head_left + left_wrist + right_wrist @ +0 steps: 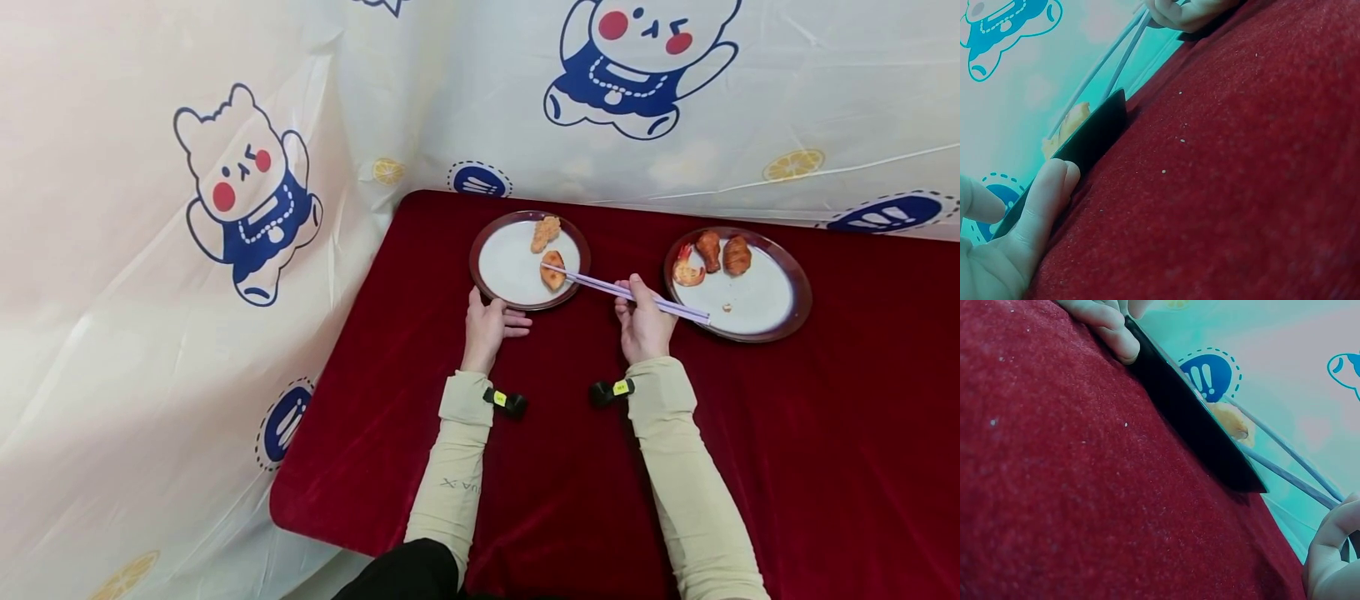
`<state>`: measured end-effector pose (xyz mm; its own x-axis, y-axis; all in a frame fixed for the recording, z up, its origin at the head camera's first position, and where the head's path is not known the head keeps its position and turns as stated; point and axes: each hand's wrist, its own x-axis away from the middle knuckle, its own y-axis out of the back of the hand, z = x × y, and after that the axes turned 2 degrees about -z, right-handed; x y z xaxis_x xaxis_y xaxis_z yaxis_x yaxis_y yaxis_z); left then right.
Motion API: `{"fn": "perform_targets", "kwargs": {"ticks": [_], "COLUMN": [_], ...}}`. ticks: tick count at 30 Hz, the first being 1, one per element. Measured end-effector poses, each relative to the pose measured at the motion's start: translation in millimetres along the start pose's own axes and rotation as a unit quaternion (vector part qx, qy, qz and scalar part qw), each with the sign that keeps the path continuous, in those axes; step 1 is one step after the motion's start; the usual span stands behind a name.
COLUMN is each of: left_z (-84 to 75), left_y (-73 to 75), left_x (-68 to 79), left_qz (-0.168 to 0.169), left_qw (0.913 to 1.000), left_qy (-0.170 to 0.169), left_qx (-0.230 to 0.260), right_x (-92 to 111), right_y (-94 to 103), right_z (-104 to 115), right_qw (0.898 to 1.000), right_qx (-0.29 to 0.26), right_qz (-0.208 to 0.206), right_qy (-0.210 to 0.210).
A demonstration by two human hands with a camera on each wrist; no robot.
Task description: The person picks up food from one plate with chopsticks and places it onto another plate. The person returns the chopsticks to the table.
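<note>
My right hand (647, 323) holds a pair of lavender chopsticks (600, 285). Their tips reach a browned, half-moon food piece like a fried dumpling (552, 271) on the left plate (498, 267); both wrist views show the sticks close about food at the rim. Whether they grip it firmly, I cannot tell. At that plate's near rim, my left hand (486, 329) touches the edge with extended fingers, the thumb apart from the others. A knobbly golden fried piece (545, 234) lies farther back on the same white, brown-rimmed plate. The right palm's inside is hidden.
Right of my right hand stands a second brown-rimmed plate (757, 300) with a shrimp (687, 267), a drumstick (708, 251), a croissant-like piece (737, 256) and a crumb. Dark red cloth (570, 492) covers the table. Printed curtains (465, 83) hang behind and at left.
</note>
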<state>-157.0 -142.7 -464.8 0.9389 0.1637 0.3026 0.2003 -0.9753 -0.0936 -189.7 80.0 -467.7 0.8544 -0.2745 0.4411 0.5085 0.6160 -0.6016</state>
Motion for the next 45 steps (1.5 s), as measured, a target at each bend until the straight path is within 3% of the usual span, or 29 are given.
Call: {"fn": "perform_targets", "kwargs": {"ticks": [5,12,18,35,45], "left_z": [0.1,17.7,23.3,24.4,18.6], "left_y": [0.2,2.2,0.3,0.5,0.8], "left_x": [0.2,-14.2,-15.3,-13.5,-13.4], "left_qz": [0.000,-0.005,-0.020,-0.024,-0.011], "left_qw": [1.0000,0.9999,0.9997,0.9995,0.9999], "left_qy": [0.002,0.005,-0.009,-0.022,0.000], "left_qx": [0.000,0.012,0.004,-0.007,0.011], "right_x": [0,-1,-2,0,1], "right_y": [-0.7,-0.6,0.6,2.3,4.5], "right_z": [1,0,-1,5,11], "right_qw": [1.000,1.000,1.000,0.999,0.998], "right_qx": [0.000,-0.008,-0.008,-0.023,-0.047], "right_qz": [-0.001,-0.003,-0.001,0.018,0.023], "right_qy": [-0.003,-0.003,0.006,0.026,0.036]}}
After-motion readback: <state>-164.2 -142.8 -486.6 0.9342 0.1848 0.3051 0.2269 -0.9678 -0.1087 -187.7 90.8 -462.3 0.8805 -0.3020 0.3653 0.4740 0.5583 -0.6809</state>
